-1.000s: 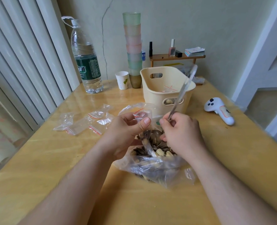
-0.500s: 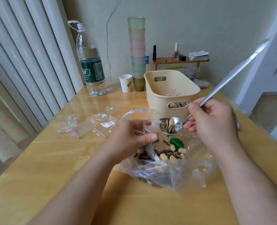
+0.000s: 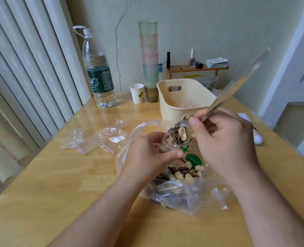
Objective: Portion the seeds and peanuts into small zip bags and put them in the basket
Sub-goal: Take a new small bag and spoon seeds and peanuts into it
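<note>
A big clear plastic bag (image 3: 181, 195) of sunflower seeds and peanuts (image 3: 185, 172) lies open on the wooden table. My left hand (image 3: 147, 155) pinches a small zip bag (image 3: 166, 145) with a red seal line, mouth open, above the big bag. My right hand (image 3: 224, 145) grips a metal spoon (image 3: 182, 133) by its handle. The spoon bowl is tilted against the small bag's mouth, loaded with seeds and a peanut. Behind the spoon stands the cream basket (image 3: 167, 106) with at least one filled zip bag inside.
Several empty zip bags (image 3: 97, 141) lie left of my hands. At the back stand a water bottle (image 3: 98, 73), a paper cup (image 3: 137, 93), a stack of plastic cups (image 3: 149, 59) and a small wooden shelf (image 3: 197, 68). A white controller (image 3: 256, 136) lies behind my right hand.
My right hand lifted the spoon out of the big bag with seeds and a peanut, brought it to the small bag's mouth and tilted it. My left hand kept holding the small bag.
</note>
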Available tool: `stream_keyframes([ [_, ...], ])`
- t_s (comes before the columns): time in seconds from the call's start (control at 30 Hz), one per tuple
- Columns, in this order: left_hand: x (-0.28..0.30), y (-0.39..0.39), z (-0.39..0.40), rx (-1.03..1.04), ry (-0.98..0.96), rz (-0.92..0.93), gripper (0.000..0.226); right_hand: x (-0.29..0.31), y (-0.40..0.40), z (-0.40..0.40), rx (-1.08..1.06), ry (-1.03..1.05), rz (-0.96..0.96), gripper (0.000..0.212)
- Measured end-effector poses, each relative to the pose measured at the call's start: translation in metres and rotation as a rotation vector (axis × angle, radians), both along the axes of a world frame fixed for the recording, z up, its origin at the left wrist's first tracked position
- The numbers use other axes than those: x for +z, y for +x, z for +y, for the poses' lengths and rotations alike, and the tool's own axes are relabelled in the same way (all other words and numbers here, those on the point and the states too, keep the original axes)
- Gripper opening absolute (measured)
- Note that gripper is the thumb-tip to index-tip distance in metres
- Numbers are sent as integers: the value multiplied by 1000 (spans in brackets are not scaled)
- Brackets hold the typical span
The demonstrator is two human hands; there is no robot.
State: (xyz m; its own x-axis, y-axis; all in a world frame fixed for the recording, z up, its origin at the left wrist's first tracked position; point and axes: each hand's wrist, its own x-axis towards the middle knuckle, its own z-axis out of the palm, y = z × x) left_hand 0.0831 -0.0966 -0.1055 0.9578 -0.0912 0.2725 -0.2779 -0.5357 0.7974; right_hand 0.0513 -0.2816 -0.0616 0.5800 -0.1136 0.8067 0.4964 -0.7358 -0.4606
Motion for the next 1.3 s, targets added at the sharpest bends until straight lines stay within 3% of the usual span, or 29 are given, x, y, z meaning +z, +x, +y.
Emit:
stream_keyframes([
  [0.37, -3, 5, 5, 19, -7, 1, 63, -6, 3, 3, 25, -75, -85, 16],
  [0.6, -2, 4, 5, -10, -84, 67, 50, -10, 7, 6, 69, -119, -157, 16],
  [0.7, -4, 6, 6, -55, -166, 120, 44, -10, 6, 6, 99, -76, -133, 11],
  [0.93, -6, 10, 12, -86, -262, 178, 53, -11, 8, -1, 77, 29, -147, 7],
  [1.13, 1, 9, 17, -71, -362, 218, 57, -14, 10, -7, 135, 339, 91, 9],
  [1.3, 1, 6, 17, -132, -306, 236, 38, -14, 11, -17, 11, 114, 247, 16],
])
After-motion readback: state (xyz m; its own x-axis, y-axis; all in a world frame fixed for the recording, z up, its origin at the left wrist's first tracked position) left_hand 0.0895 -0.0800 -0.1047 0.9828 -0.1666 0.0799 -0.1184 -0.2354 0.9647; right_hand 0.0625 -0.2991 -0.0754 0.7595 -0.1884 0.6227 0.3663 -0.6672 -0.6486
